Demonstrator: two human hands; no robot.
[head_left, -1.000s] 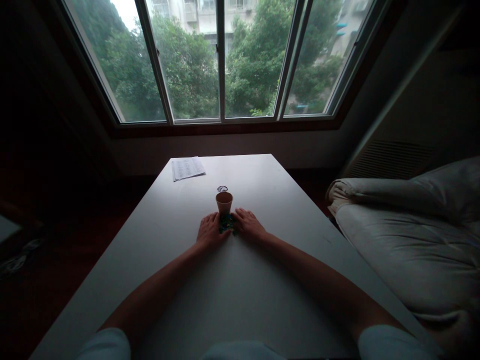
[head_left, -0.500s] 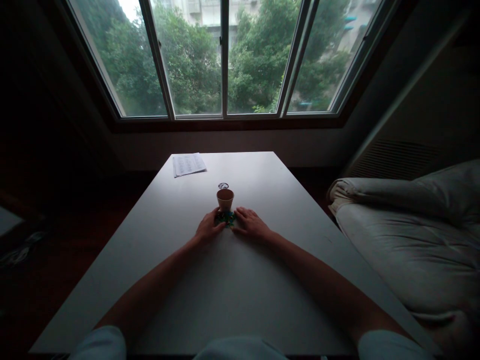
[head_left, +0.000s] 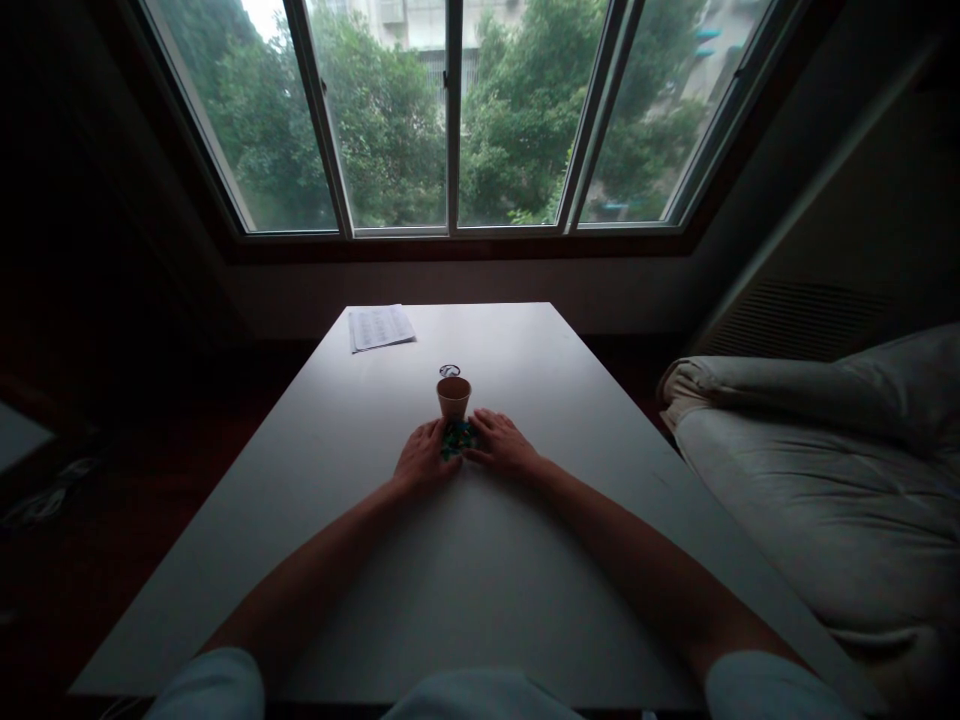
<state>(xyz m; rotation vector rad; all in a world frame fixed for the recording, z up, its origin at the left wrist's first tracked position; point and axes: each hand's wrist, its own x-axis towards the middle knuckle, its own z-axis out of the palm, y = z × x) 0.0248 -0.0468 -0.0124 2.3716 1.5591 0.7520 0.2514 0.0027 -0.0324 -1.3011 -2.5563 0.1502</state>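
Observation:
A small pile of green and blue pieces, too small to make out singly, lies on the white table. My left hand rests at the pile's left side, fingers stretched out and pointing forward. On the opposite side my right hand lies with its fingers extended toward the pile. Both palms face down or inward, cupping the pieces between them. Just beyond the pile stands a brown paper cup, upright, its dark inside partly visible. Behind the cup is a small round object with a dark rim.
Printed paper sheets lie at the table's far left corner. To the right of the table is a bulky, pale cushioned seat or folded bedding. A window is beyond the far edge, with trees outside.
My hands have drawn a little closer around the small pieces, and the pile looks more gathered. The whole view has shifted slightly; the cup stays upright behind the pile.

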